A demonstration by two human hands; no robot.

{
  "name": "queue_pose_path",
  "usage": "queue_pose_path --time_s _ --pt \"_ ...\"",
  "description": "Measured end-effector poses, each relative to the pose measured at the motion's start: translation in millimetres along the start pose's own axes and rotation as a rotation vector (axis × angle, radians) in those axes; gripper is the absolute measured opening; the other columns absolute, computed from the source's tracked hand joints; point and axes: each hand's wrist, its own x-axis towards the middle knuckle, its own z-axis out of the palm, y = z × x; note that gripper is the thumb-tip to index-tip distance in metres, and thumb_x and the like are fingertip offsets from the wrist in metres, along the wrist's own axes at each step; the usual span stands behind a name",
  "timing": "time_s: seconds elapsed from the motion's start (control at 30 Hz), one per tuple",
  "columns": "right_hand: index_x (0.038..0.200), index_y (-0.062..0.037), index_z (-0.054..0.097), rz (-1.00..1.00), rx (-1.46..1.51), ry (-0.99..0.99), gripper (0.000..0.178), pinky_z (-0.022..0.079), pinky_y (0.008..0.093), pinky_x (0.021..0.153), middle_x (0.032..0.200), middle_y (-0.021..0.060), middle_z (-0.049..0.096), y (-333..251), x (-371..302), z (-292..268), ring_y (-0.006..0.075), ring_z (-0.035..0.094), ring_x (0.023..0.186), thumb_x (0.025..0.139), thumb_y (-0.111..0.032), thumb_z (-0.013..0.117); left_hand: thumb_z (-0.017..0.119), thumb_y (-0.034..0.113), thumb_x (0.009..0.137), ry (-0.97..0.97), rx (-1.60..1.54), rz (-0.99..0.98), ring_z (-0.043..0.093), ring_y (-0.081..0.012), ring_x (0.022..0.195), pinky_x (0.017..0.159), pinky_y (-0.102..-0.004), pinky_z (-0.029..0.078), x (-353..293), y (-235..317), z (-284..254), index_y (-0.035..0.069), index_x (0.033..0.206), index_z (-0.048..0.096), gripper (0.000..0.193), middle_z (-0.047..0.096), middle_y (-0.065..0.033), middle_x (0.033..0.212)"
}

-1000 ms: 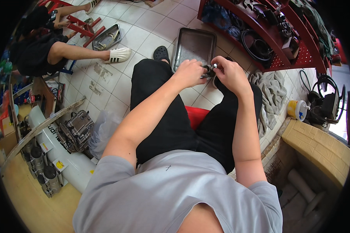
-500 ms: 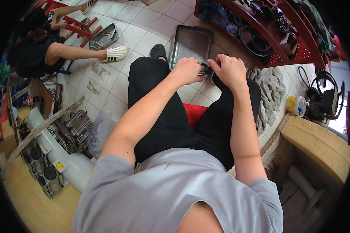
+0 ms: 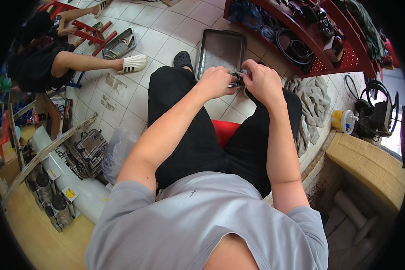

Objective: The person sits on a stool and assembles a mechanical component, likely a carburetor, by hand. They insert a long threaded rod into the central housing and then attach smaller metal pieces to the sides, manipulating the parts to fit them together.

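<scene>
Between my knees, over the near edge of a metal tray (image 3: 222, 50), both hands meet at a small dark metal part (image 3: 237, 79). My left hand (image 3: 217, 83) is closed around its left side. My right hand (image 3: 261, 81) is bent over its right side, thumb and fingers pinching at it. The part is mostly covered by my fingers, so its exact kind cannot be made out. The tray is shallow and rectangular, on the tiled floor beyond my hands.
A red rack (image 3: 301, 36) with hoses and dark parts stands at the far right. Grey cloth (image 3: 314, 103) and a white-yellow bucket (image 3: 343, 121) lie right. At left are a white tank (image 3: 69, 173), a plastic bag (image 3: 118, 153) and a seated person's leg (image 3: 87, 60) near another tray (image 3: 120, 43).
My right hand has shifted slightly left and its fingers have curled in more around the dark part. My left hand stays almost in place.
</scene>
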Motion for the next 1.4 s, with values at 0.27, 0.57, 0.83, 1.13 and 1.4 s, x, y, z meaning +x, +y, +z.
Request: queue_pose_path --time_s 0.27,0.57,0.83,1.13,1.4 --pt "0.087 -0.0065 0.067 0.13 -0.073 -0.056 0.028 0.052 0.0424 0.064 0.069 0.0136 0.068 -2 2 -1 0.0334 0.067 0.068 0.083 -0.034 0.071 0.072 0.031 0.076 0.068 -0.041 0.022 0.063 -0.0276 0.094 0.084 -0.0411 0.051 -2 2 -4 0.011 0.098 0.075 0.03 0.066 -0.0082 0.092" --pt "0.097 -0.007 0.066 0.254 -0.098 -0.12 0.032 0.054 0.042 0.067 0.079 0.0148 0.07 -14 4 -3 0.0328 0.069 0.075 0.083 -0.035 0.069 0.072 0.031 0.076 0.069 -0.046 0.029 0.063 -0.0281 0.095 0.085 -0.0407 0.051 -3 -1 1 0.011 0.102 0.075 0.033 0.066 -0.009 0.092" --pt "0.098 -0.0063 0.065 0.296 -0.143 -0.255 0.03 0.054 0.042 0.068 0.081 0.0149 0.07 -15 8 -6 0.033 0.069 0.078 0.083 -0.033 0.069 0.072 0.031 0.076 0.073 -0.047 0.02 0.063 -0.0282 0.094 0.085 -0.0413 0.051 -2 -1 0 0.01 0.101 0.074 0.033 0.066 -0.0102 0.091" --pt "0.09 -0.0049 0.064 0.156 -0.083 -0.123 0.027 0.053 0.0425 0.068 0.084 0.0127 0.069 -3 2 7 0.0321 0.068 0.08 0.086 -0.031 0.068 0.072 0.031 0.077 0.029 -0.04 0.015 0.063 -0.0285 0.094 0.084 -0.0418 0.052 -2 2 -4 0.01 0.1 0.074 0.031 0.066 -0.0102 0.091" --pt "0.088 -0.004 0.064 0.029 0.062 -0.043 0.031 0.053 0.0422 0.068 0.082 0.0126 0.069 3 0 4 0.032 0.068 0.08 0.083 -0.033 0.071 0.071 0.031 0.078 0.012 -0.045 -0.011 0.064 -0.0288 0.095 0.085 -0.042 0.052 -2 3 -5 0.011 0.101 0.074 0.031 0.067 -0.0098 0.094"
